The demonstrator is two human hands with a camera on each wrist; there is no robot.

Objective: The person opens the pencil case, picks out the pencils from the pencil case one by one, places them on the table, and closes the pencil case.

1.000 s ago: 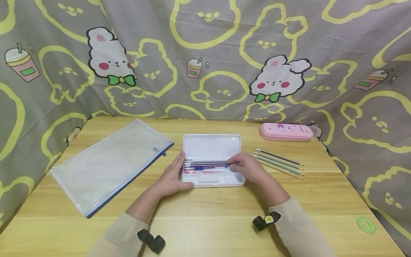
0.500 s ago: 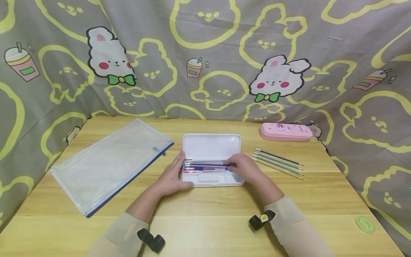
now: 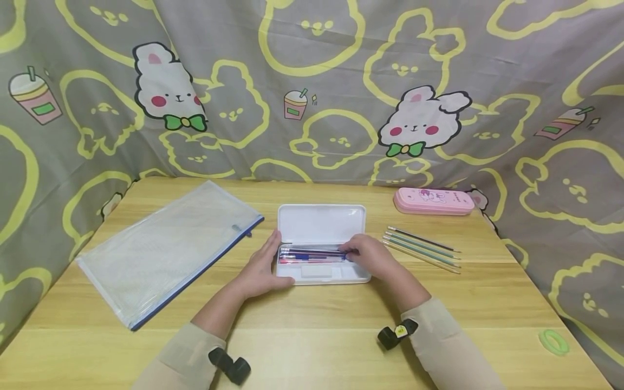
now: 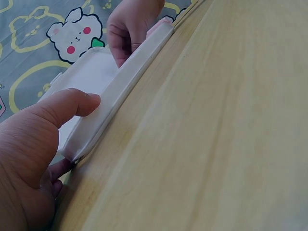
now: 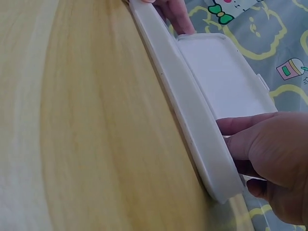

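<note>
A white pencil case lies open on the table, lid raised at the back. Dark pencils, a blue pen and a pinkish-red pen lie in its tray, with a white eraser in front. My left hand holds the case's left end; in the left wrist view the thumb presses the front wall and fingers reach behind the corner. My right hand reaches into the tray's right part, curled fingers pinching at the right ends of the pencils. The front wall hides those fingertips in the right wrist view.
Several loose pencils lie right of the case, a pink pencil case behind them. A clear zip pouch with a blue zipper lies at left. A green ring sits near the right edge. A patterned curtain hangs behind.
My right hand has shifted slightly left inside the case, and the pens by it show closer together. My left hand stays on the case's left end.
</note>
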